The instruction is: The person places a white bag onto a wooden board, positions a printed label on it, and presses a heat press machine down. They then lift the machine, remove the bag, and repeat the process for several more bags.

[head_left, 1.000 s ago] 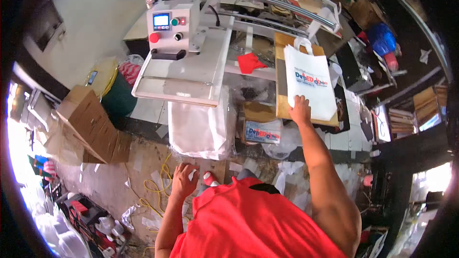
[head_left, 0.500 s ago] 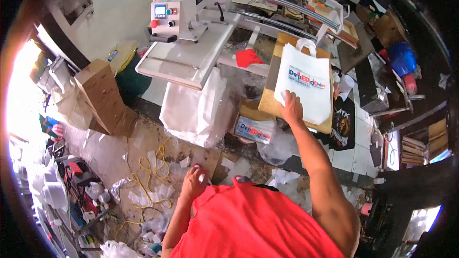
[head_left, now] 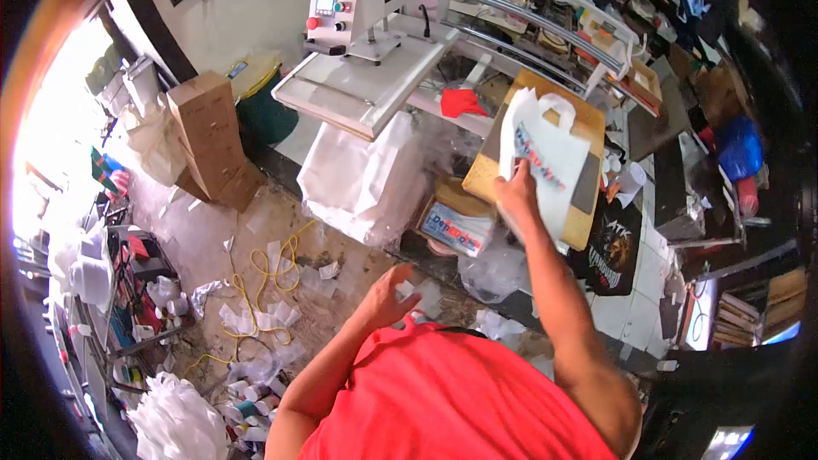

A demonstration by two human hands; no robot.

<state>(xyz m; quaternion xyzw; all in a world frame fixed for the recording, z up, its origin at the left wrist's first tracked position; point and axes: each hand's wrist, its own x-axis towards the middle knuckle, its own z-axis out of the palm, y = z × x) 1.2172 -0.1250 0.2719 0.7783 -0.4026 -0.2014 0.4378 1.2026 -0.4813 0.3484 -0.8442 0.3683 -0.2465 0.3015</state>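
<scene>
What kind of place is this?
Probably a printing workshop. There's a machine that looks like a heat press, a printed white bag, and some black cloth with printing on it too.

Hard daylight floods in at the left edge, blowing out to white with a purplish fringe, while the right side sinks into near-black shade. The wall [head_left: 264, 8] is softly bright. Wide-angle distortion bows the rails [head_left: 528, 21], and dark vignetting closes the corners. The bag's print [head_left: 540, 162] looks smeared.
</scene>
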